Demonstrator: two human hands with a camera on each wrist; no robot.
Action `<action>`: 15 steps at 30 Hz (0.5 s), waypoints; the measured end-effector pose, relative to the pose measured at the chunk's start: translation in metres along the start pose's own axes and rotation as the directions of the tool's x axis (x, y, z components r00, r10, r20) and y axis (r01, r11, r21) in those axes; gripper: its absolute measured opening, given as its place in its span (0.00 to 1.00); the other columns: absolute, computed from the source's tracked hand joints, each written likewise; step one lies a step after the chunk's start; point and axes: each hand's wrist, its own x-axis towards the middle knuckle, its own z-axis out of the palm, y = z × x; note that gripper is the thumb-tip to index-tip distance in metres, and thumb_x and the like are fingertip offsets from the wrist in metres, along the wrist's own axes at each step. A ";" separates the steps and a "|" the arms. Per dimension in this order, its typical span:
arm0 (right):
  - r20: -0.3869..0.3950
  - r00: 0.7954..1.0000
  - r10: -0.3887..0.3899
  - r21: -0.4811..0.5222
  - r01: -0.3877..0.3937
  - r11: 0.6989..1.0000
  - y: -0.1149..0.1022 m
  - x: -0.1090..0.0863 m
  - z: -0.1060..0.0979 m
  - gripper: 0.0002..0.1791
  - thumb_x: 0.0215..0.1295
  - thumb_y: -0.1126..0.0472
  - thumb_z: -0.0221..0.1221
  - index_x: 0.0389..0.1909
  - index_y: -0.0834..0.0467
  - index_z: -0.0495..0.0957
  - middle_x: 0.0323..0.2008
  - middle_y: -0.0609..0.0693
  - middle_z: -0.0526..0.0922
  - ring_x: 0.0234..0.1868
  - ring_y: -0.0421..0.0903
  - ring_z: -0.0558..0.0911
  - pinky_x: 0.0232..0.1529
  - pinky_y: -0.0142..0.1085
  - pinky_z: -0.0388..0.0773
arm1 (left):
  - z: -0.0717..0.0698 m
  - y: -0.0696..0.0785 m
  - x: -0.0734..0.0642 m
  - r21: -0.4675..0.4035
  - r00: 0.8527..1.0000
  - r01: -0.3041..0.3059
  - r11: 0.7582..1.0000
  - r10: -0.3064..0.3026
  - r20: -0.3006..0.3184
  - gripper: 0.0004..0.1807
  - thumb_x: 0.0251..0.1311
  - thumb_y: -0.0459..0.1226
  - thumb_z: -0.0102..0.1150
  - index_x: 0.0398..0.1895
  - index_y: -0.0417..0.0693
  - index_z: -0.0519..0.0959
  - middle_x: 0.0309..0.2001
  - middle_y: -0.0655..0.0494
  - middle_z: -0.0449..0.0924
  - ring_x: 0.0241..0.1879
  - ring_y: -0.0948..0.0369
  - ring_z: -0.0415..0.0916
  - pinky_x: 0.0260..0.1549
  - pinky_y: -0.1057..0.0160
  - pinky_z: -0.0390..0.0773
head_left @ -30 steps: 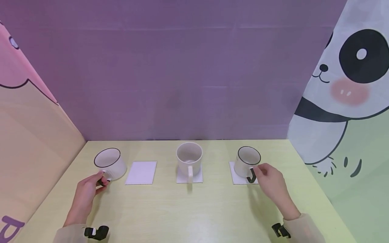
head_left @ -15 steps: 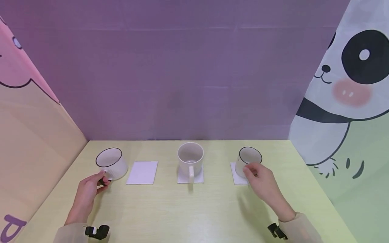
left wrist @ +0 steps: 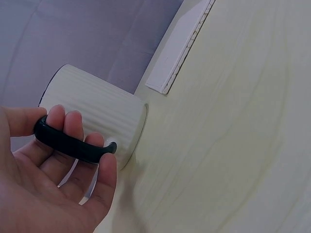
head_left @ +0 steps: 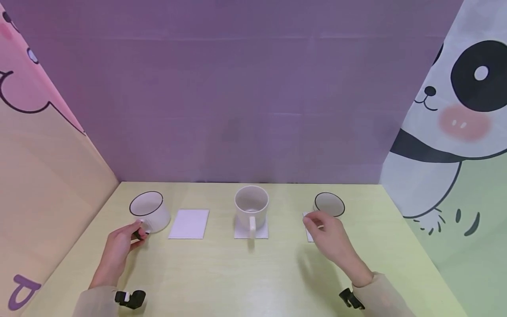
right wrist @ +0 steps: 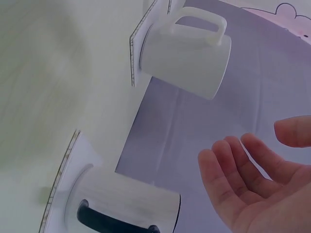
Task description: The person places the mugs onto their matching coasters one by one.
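Observation:
My left hand (head_left: 120, 247) grips the black handle (left wrist: 73, 145) of a white ribbed mug (head_left: 157, 219) with a dark rim, at the table's left. In the left wrist view, fingers curl through that handle. My right hand (head_left: 330, 237) holds nothing; its fingers are loosely bent, as the right wrist view shows. It hovers in front of another dark-rimmed white mug (head_left: 329, 204) on a white square coaster (right wrist: 58, 194), hiding much of both in the head view. That mug's black handle (right wrist: 112, 219) shows in the right wrist view.
A plain white mug (head_left: 247, 215) stands on the middle coaster (head_left: 261, 234), handle toward me. Left of it lies a bare white coaster (head_left: 189, 224). A purple cloth (head_left: 253, 92) hangs behind the table (head_left: 222, 273), with printed cloths at both sides.
My right hand has left the right mug's handle and moved left across the mug's front. My left hand keeps its grip. The head view has shifted slightly.

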 end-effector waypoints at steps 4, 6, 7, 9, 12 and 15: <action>0.015 1.000 -0.004 0.004 0.004 1.000 -0.003 0.000 0.004 0.09 0.73 0.62 0.60 0.47 0.63 0.83 0.39 0.50 0.85 0.43 0.47 0.83 0.46 0.41 0.81 | 0.001 -0.001 -0.001 -0.001 1.000 -0.002 1.000 0.002 -0.005 0.23 0.79 0.45 0.46 0.29 0.43 0.83 0.28 0.62 0.77 0.34 0.65 0.76 0.38 0.69 0.80; 0.020 1.000 -0.007 0.009 0.007 1.000 -0.004 0.001 0.005 0.09 0.73 0.62 0.60 0.47 0.63 0.83 0.39 0.50 0.85 0.43 0.47 0.83 0.46 0.41 0.81 | 0.001 -0.001 -0.001 0.002 1.000 0.001 1.000 -0.001 -0.009 0.23 0.79 0.46 0.46 0.30 0.43 0.83 0.28 0.62 0.77 0.34 0.65 0.76 0.38 0.69 0.80; 0.021 1.000 -0.009 0.010 0.009 1.000 -0.004 0.001 0.006 0.09 0.73 0.62 0.60 0.47 0.63 0.83 0.39 0.50 0.85 0.43 0.47 0.83 0.46 0.41 0.81 | 0.001 -0.002 -0.001 0.002 1.000 0.004 1.000 -0.004 -0.011 0.23 0.79 0.46 0.46 0.30 0.43 0.82 0.28 0.62 0.77 0.34 0.65 0.76 0.38 0.69 0.80; 0.021 1.000 -0.023 0.011 0.023 1.000 -0.005 0.001 0.008 0.09 0.73 0.63 0.60 0.46 0.63 0.83 0.40 0.50 0.85 0.43 0.47 0.83 0.46 0.41 0.81 | 0.001 -0.002 -0.001 0.004 1.000 0.011 1.000 -0.011 -0.017 0.23 0.79 0.47 0.46 0.30 0.43 0.82 0.29 0.62 0.77 0.34 0.65 0.76 0.38 0.70 0.80; 0.018 0.999 -0.042 0.005 0.042 0.999 -0.007 0.002 0.011 0.08 0.72 0.63 0.60 0.46 0.62 0.83 0.40 0.49 0.85 0.43 0.46 0.83 0.47 0.41 0.81 | 0.001 -0.002 0.000 0.011 1.000 0.017 1.000 -0.017 -0.021 0.24 0.79 0.48 0.46 0.31 0.42 0.82 0.29 0.62 0.77 0.35 0.65 0.76 0.39 0.70 0.80; 0.015 0.998 -0.063 0.013 0.063 0.998 -0.010 0.003 0.014 0.07 0.72 0.63 0.61 0.44 0.61 0.84 0.40 0.49 0.85 0.43 0.46 0.83 0.46 0.40 0.81 | 0.002 -0.001 0.000 0.010 1.000 0.017 1.000 -0.017 -0.023 0.24 0.79 0.47 0.46 0.31 0.42 0.82 0.29 0.61 0.76 0.35 0.65 0.75 0.39 0.69 0.80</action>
